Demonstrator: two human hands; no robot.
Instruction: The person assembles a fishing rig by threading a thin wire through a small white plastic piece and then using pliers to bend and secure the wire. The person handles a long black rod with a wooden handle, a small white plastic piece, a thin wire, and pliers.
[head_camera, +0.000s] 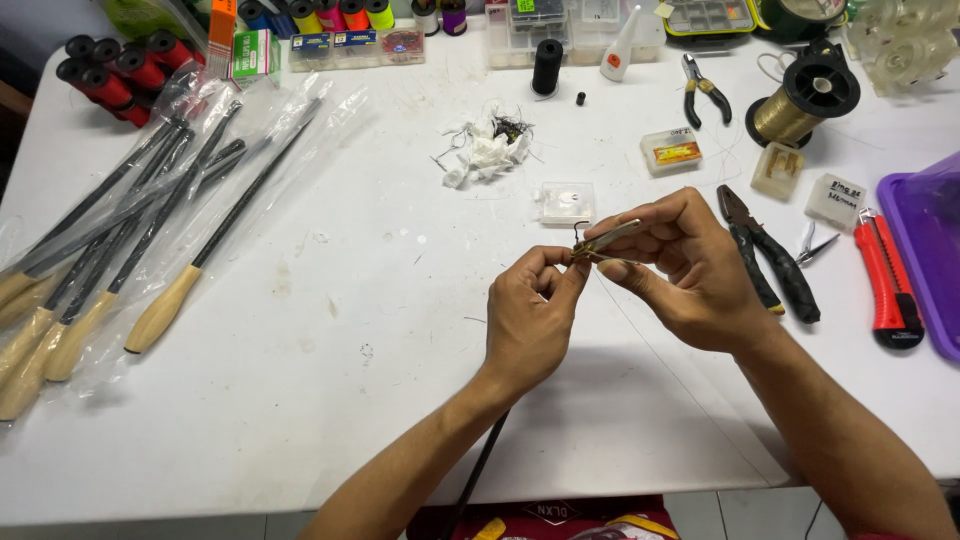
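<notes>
Both forearms rise from the near edge of the white worktable (300, 400); bare tabletop lies open around them. Right hand (690, 275) pinches small brass-coloured metal clippers (608, 238), fingers clamped; left hand (530, 315) pinches shut just beside their tip. Beyond, a small clear plastic box (566, 203), contents unclear.

- Left hand (528, 315): raised from the lower middle, back toward the camera, fingers curled in, thumb and forefinger pinched together at the top.
- Right hand (680, 265): enters from the lower right, forearm slanting up-left, fingers bent, fingertips (610, 268) meeting the left hand's pinch.
- Both forearms are bare and converge toward the middle.
</notes>
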